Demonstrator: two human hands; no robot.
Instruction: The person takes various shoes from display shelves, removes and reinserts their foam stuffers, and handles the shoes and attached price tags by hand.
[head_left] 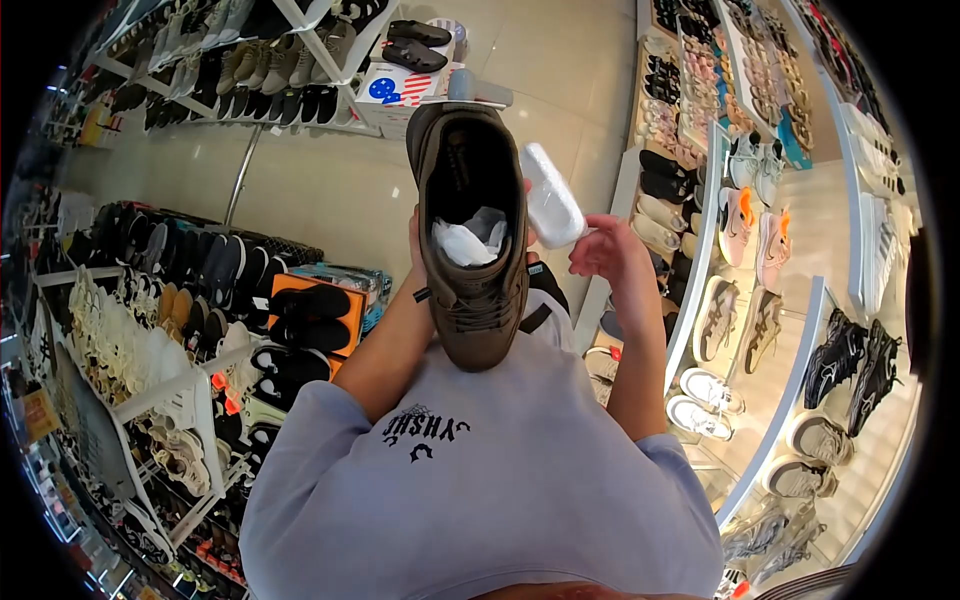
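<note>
A brown lace-up shoe [481,325] is held up in front of the chest, its dark opening facing the camera and its toe toward the shirt. Crumpled white paper [466,242] lies inside it. My left hand [416,245] grips the shoe from its left side and from behind; most of its fingers are hidden. Just right of the shoe, a white wrapped oblong piece [552,197] is off the floor. My right hand [606,248] has its fingertips at the lower right end of this piece, thumb and fingers bent around its edge.
Racks of shoes [180,375] stand on the left, with an orange box [352,318] among them. Shelves of sneakers [735,228] line the right side. Dark shoes on boxes [415,55] are beyond the held shoe. Glossy tiled floor [330,180] shows between the racks.
</note>
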